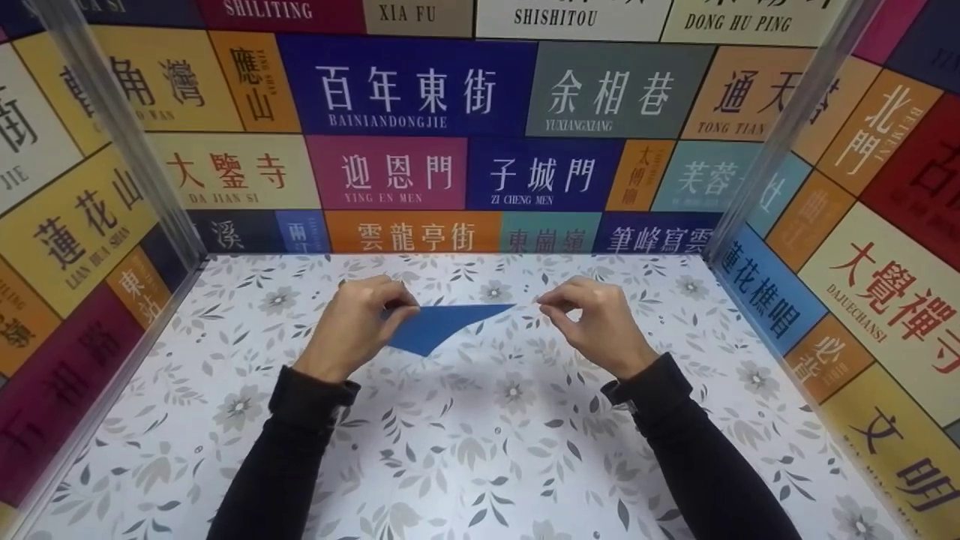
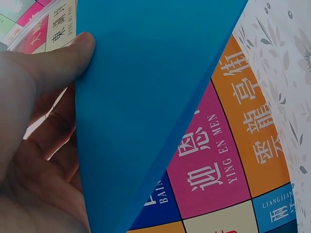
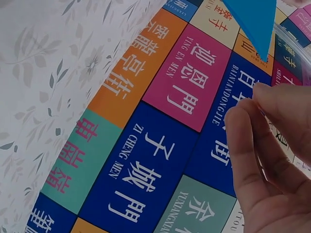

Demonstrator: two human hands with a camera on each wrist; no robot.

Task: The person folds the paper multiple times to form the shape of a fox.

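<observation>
A blue sheet of paper (image 1: 439, 326), folded to a roughly triangular shape with a long point, is held above the table. My left hand (image 1: 358, 319) pinches its left end between thumb and fingers. In the left wrist view the thumb presses the near edge of the paper (image 2: 141, 92), and a folded layer shows along its slanted side. My right hand (image 1: 600, 319) is beside the paper's tip, a small gap away. In the right wrist view its thumb and fingertips meet with nothing visible between them, just below the paper's point (image 3: 255, 26).
Beneath both hands lies a white tabletop (image 1: 465, 450) with a grey leaf and flower print. A back wall (image 1: 409, 90) of coloured panels with Chinese lettering stands behind it, with similar panels on both sides. Clear strips (image 1: 142, 127) run up the corners.
</observation>
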